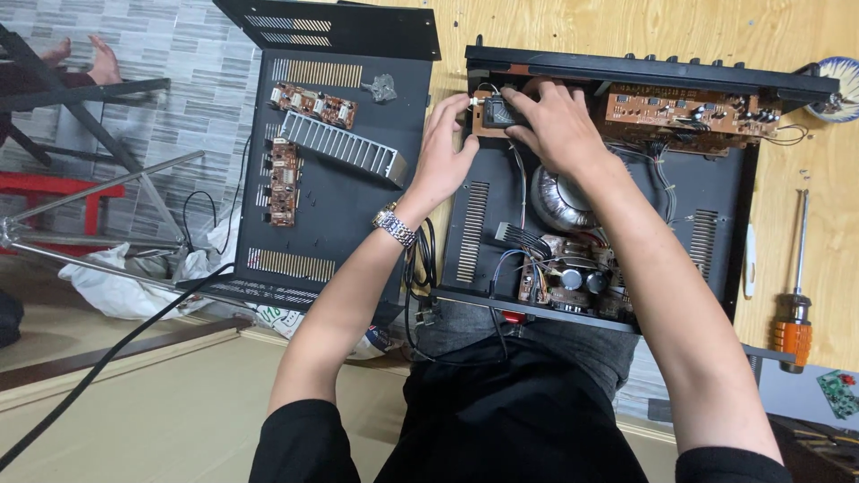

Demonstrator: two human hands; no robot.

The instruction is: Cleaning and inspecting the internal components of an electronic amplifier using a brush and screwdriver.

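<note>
An opened black amplifier chassis [716,215] lies on a wooden table. Both hands work at its far left corner. My left hand [445,148], with a metal watch on the wrist, pinches the edge of a small brown board with a black block component [495,112]. My right hand [555,121] lies over the same component, fingers curled on it. Below the hands sit a round toroidal transformer [557,199] and a circuit board with capacitors [573,282]. A long brown circuit board [689,109] runs along the front panel.
The removed black cover [344,224] lies to the left with two small brown boards [313,103] and a finned heatsink [344,148] on it. An orange-handled screwdriver [796,295] lies at the right. A blue-patterned bowl [837,85] sits at the far right. Cables hang off the table's near edge.
</note>
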